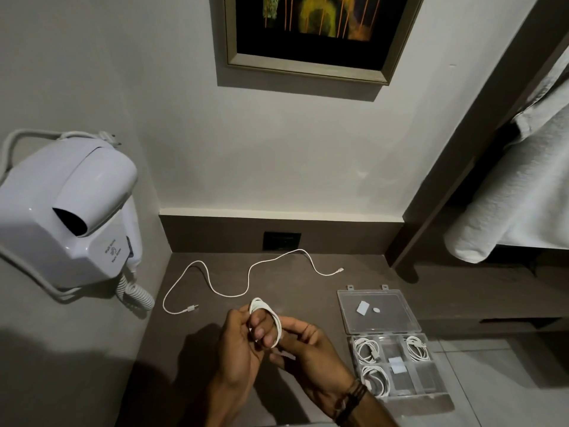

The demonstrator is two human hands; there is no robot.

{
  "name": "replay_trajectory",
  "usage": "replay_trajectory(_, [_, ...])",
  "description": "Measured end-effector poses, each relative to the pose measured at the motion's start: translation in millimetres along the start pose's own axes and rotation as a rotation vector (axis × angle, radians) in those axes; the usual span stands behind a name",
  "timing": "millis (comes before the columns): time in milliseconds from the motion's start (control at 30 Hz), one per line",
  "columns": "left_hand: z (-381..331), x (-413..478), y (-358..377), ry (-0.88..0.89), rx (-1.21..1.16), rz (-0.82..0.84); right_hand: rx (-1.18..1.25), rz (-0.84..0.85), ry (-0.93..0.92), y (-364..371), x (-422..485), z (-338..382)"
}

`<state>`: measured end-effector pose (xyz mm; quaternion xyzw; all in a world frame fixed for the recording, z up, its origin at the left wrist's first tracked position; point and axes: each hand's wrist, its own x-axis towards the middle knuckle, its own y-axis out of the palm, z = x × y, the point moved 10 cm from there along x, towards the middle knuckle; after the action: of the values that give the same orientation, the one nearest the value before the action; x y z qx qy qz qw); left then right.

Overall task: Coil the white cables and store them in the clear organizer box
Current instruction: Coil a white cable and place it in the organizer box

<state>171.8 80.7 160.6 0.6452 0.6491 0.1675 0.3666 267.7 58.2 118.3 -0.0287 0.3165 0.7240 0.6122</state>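
A white cable wound into a small coil (267,318) sits between both hands above the brown counter. My left hand (238,349) has fingers through the loops, and my right hand (308,349) pinches the coil's lower side. A second white cable (246,282) lies loose and uncoiled on the counter behind, with a plug at each end. The clear organizer box (397,392) stands open to the right, its lid (377,309) folded back. Three of its compartments hold coiled white cables (366,349).
A white wall-mounted hair dryer (67,211) with a spiral cord hangs at the left. A dark socket plate (281,241) sits in the backsplash. A framed picture (314,35) hangs above. White towels (517,186) hang at the right. The box stands near the counter's right edge.
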Motion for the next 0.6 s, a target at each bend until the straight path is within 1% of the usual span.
replay_trajectory(100, [1, 5, -9, 0.022, 0.088, -0.03, -0.169, -0.003, -0.091, -5, -1, 14])
replay_trajectory(200, [2, 10, -15, 0.061, 0.21, -0.06, -0.478, -0.129, -0.235, -15, -1, 31])
replay_trajectory(233, [1, 11, -16, 0.083, 0.257, -0.071, -0.544, -0.177, -0.268, -19, 0, 34])
replay_trajectory(367, [2, 13, -22, 0.107, 0.409, -0.098, -0.641, -0.283, -0.348, -30, 1, 33])
replay_trajectory(467, [2, 12, -33, 0.106, 0.477, -0.185, -0.683, -0.299, -0.418, -28, -1, 34])
replay_trajectory(533, [3, 12, -41, 0.123, 0.42, -0.249, -0.746, -0.277, -0.494, -20, -4, 35])
replay_trajectory(600, [5, 14, -46, 0.137, 0.341, -0.288, -0.808, -0.277, -0.529, -14, -6, 33])
